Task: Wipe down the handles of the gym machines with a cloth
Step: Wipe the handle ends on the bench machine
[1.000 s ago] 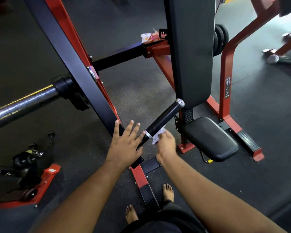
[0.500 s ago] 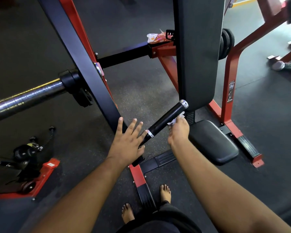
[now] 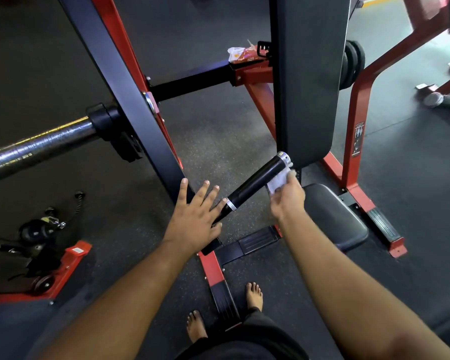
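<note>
Roughly, left to right as I see it from the head camera:

Far left: a chromed steel barbell sleeve runs out of frame at the left edge; below it a heap of black cable attachments is too dark for me to sort out.

Upright: a slanted black-and-red steel frame post is cut off at the top.

Left hand: flat and spread, fingers straight, palm down over the lower end of the bar, gripping nothing; whether the palm rests on the metal I cannot tell.

Handle: a black cylindrical grip with silver end collars tilts up to the right, its lower stem hidden under my left hand.

Cloth: a small white crumpled cloth is pressed against the handle's upper end.

Right hand: curled, fingers closed on the cloth, slightly blurred.

Right: a black padded vinyl seat is partly covered by my right forearm; the tall black back pad is cut off above.
</note>
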### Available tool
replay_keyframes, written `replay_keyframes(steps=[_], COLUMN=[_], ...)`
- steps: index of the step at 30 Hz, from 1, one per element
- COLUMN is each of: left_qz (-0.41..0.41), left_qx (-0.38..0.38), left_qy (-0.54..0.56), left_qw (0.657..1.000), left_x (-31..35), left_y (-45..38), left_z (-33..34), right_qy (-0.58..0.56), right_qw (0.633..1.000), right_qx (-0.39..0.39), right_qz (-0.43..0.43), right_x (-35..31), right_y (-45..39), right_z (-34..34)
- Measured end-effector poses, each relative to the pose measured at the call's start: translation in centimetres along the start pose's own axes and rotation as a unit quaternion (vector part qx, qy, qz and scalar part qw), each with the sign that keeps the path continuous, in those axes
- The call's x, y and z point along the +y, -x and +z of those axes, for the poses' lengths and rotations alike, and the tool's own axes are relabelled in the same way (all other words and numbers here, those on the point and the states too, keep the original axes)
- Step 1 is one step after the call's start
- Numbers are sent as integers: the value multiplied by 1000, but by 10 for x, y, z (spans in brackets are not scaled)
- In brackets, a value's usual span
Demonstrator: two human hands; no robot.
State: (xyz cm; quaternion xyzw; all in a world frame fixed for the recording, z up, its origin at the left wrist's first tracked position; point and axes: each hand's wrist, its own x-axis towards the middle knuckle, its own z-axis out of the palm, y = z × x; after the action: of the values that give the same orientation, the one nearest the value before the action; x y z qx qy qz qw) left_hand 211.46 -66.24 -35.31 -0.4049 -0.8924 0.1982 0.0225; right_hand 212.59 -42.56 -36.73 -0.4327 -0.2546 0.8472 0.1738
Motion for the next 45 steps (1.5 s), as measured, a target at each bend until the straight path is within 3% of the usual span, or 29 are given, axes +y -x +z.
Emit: replay_keyframes(steps=[3,8,15,26,31,34,37,39,41,43,45], left_qz=[0,-1,1,-3,-8,-6,-4,-1,1,2,1], left_qx=[1,11,22,9,10,6,3,2,0,4,3], left_qy=[-3,2,15,11,17,10,5,1,-1,-2,-4], left_qw=[1000,1000,1000,1000,1000,1000,1000,1000,1000,1000,1000], left_x=[0,0,-1,1,1,1,1,1,0,0,0], left_y=[0,0,-1,-1,-1,0,1,1,1,1,1], left_z=[0,1,1,1,1,0,-1,0,1,2,2], right_qy=[8,64,87,3,78,72,118,188,243,293,400], right_qw=[999,997,991,997,991,986,971,963,958,939,851], right_qx=[-44,-29,-65,-59,-77,-125,-190,-177,-153,-121,-91], right_qz=[17,28,75,42,78,88,90,79,19,-137,-329], right_x=[-6,12,38,50,82,101,87,64,38,10,-16], right_y=[-20,-15,-6,-30,7,19,24,29,31,28,20], right_z=[14,16,4,-17,-31,-44,-57,-65,-67,-58,-40])
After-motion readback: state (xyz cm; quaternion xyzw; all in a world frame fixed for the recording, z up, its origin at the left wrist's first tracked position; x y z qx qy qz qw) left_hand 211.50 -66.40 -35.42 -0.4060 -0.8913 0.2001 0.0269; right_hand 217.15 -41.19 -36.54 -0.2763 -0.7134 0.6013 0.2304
